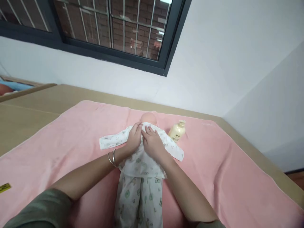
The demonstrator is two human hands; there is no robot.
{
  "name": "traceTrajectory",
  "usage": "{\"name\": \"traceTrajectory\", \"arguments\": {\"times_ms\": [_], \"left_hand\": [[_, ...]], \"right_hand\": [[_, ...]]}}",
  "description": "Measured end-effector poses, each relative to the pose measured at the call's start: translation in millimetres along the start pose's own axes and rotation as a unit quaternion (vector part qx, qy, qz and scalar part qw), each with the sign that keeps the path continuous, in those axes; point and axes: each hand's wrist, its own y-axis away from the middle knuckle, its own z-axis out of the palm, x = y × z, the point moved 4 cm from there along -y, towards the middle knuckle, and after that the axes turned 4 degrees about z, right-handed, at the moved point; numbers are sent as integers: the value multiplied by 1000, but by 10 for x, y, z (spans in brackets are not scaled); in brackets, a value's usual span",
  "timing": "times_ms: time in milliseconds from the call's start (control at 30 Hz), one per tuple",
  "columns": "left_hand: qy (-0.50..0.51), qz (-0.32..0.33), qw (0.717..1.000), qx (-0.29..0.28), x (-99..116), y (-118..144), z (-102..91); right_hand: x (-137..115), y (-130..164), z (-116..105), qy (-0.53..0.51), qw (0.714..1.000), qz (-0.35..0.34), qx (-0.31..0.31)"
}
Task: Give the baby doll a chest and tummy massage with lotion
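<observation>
Two bare forearms enter from the bottom edge. Left hand [134, 138]: two thin metal bangles at the wrist, silver-toned, sitting close together. Olive-green short sleeve [40, 210] covers the left upper arm; a sliver of the same cloth shows at the right arm. Right hand [153, 143]: no rings or bands visible, nails short.

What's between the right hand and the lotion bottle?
In the head view, only the doll's printed sleeve and a strip of pink towel lie between the right hand and the lotion bottle.
</observation>
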Motion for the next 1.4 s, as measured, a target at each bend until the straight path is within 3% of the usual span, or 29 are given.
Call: {"name": "traceTrajectory", "arguments": {"times_ms": [133, 233, 467, 600, 767, 900, 1033, 1133, 1300, 1400], "left_hand": [[-119, 53, 992, 3, -41, 41, 10], [-206, 75, 975, -32, -42, 49, 51], [-372, 83, 909, -168, -26, -121, 96], [-422, 115, 882, -172, 35, -57, 95], [-476, 203, 841, -161, 128, 204, 169], [-458, 204, 846, -181, 158, 119, 146], [-428, 125, 866, -224, 126, -148, 47], [-434, 122, 863, -229, 126, -167, 38], [-505, 187, 827, -161, 165, 150, 145], [-504, 203, 826, -149, 190, 258, 181]], "right_hand": [[376, -133, -30, -43, 991, 119, 37], [510, -166, -32, -44, 986, 157, 33], [235, -28, -51, 27, 988, 151, 19], [195, -12, -87, 34, 991, 131, 19], [494, -129, -119, -9, 987, 162, 5], [540, -140, -93, 4, 984, 180, -1], [244, -38, -55, 54, 989, 134, 22], [98, 1, -27, 59, 992, 108, 35], [421, -152, -31, -35, 990, 129, 37], [701, -252, -23, -64, 984, 167, 17]]}}
